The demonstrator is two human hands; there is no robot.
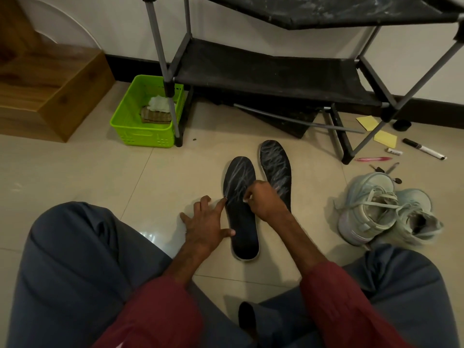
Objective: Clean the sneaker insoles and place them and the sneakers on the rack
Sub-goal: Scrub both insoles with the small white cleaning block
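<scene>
Dark streaked insole (244, 234), left hand (204, 224) fingers spread against it, right hand (265, 197) fingers curled, grip unclear, marker (424, 148) label illegible

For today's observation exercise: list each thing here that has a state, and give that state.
Left insole: flat on floor, white-streaked.
Right insole: flat on floor, white-streaked.
Sneakers: on floor, laces loose.
Left hand: fingers spread, touching left insole.
Right hand: fingers curled, above the insoles.
Green basket: holds cloths.

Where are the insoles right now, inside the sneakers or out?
Out. The near insole and the far insole lie flat on the floor in front of the rack; the sneakers sit apart to the right.
</scene>
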